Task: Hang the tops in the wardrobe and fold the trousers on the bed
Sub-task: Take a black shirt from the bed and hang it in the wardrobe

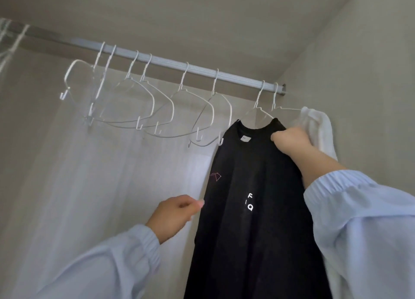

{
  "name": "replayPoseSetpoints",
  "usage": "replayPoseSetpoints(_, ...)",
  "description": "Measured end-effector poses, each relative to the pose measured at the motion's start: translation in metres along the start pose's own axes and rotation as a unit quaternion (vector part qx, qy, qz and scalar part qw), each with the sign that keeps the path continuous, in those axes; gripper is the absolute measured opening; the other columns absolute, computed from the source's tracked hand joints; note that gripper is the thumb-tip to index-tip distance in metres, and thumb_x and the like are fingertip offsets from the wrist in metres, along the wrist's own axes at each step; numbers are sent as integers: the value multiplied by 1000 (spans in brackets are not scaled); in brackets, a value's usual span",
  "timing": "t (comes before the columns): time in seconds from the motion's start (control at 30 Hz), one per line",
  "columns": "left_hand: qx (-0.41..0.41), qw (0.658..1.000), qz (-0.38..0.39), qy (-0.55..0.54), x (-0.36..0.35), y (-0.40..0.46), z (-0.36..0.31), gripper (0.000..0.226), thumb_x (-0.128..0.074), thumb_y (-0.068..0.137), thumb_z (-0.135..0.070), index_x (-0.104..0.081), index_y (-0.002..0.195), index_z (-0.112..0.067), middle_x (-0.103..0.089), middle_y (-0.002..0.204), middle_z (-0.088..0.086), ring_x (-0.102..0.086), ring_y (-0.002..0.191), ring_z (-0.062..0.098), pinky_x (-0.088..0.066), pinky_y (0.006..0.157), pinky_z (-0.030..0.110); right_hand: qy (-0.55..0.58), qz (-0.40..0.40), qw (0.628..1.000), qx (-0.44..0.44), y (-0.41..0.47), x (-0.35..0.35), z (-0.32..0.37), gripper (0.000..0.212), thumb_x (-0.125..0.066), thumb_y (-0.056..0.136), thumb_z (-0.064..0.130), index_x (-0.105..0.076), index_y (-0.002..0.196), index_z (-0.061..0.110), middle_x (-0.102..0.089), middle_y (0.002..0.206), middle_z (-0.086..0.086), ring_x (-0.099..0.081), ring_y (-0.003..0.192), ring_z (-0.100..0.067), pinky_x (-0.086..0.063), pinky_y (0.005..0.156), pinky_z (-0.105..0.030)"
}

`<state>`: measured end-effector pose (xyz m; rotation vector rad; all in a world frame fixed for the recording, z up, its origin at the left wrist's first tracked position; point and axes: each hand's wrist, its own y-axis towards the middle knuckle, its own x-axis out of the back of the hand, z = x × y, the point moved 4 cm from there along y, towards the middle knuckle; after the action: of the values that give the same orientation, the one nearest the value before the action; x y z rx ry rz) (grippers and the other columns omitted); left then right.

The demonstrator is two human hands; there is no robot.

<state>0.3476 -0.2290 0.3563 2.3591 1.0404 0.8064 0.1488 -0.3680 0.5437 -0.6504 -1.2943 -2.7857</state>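
A black T-shirt with small white letters hangs from a white wire hanger on the wardrobe rail. My right hand grips the shirt at the right side of its collar. My left hand is lower, at the shirt's left edge, with fingers curled and fingertips touching the fabric; I cannot tell if it pinches it. Behind the right hand a white top hangs on the last hanger by the right wall.
Several empty white wire hangers hang along the rail to the left of the black shirt. A pale back panel lies behind them. The wardrobe's side wall stands close on the right.
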Motion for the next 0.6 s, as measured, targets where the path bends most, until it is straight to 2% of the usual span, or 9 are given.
replayPoseSetpoints(0.07,-24,999,36,-18,-35,-10,-25,29,-55,84,-55,-59,106,-37,-59,112,-17,-55,101,0,-42,78,15,3,19,1000,-4,-20,-3,-4,11,-49,85,11,-56,89,3,-58,90,-13,-58,85,-29,-45,69,-31)
replayPoseSetpoints(0.17,-37,995,80,-52,-82,-16,-52,77,-65,72,-63,-35,138,-37,-41,131,-16,-45,118,6,-42,96,24,-30,76,997,3,-51,-13,-7,8,-50,85,11,-54,88,4,-55,84,-9,-50,69,-22,-37,53,-26)
replayPoseSetpoints(0.23,-58,993,82,-69,-104,-23,-68,85,-70,66,-62,-33,138,-39,-39,129,-17,-46,115,6,-41,100,27,-54,116,992,-4,-71,-19,-10,8,-52,86,13,-52,89,6,-52,77,-5,-50,69,-20,-36,52,-26)
replayPoseSetpoints(0.3,-79,994,59,-50,-118,-30,-74,68,-72,68,-53,-40,126,-40,-49,121,-16,-51,108,4,-44,97,27,-62,157,986,-11,-88,-23,-14,8,-54,87,14,-50,88,6,-51,77,-4,-51,71,-20,-40,55,-26)
replayPoseSetpoints(0.37,-59,995,46,-69,-122,-38,-65,46,-66,78,-43,-45,119,-38,-58,113,-14,-56,104,6,-47,95,30,7,176,984,-16,-105,-23,-17,12,-55,86,12,-53,92,2,-58,86,-8,-56,78,-22,-46,64,-28)
replayPoseSetpoints(0.4,-45,994,50,-91,-121,-42,-58,36,-62,83,-39,-50,117,-35,-62,110,-13,-59,101,7,-48,95,31,71,164,984,-16,-112,-23,-20,15,-54,86,10,-57,97,1,-62,94,-11,-59,83,-25,-48,67,-28)
replayPoseSetpoints(0.47,-25,991,58,-122,-116,-56,-44,16,-55,90,-34,-59,106,-31,-66,101,-11,-62,94,5,-51,91,29,151,99,983,1,-132,-19,-28,21,-52,86,8,-59,105,5,-64,102,-10,-59,86,-22,-46,63,-25)
replayPoseSetpoints(0.53,-22,992,50,-116,-109,-76,-33,7,-54,93,-31,-60,93,-30,-66,89,-12,-61,80,-4,-49,76,13,162,31,986,12,-156,-22,-40,31,-51,87,8,-53,118,10,-62,107,-5,-56,83,-15,-44,58,-18)
replayPoseSetpoints(0.6,-13,997,37,-73,-102,-99,-21,7,-55,93,-29,-60,98,-29,-64,90,-12,-59,79,-6,-46,72,8,171,-17,985,17,-185,-32,-55,44,-53,86,7,-44,129,12,-57,118,-4,-56,96,-16,-49,75,-23)
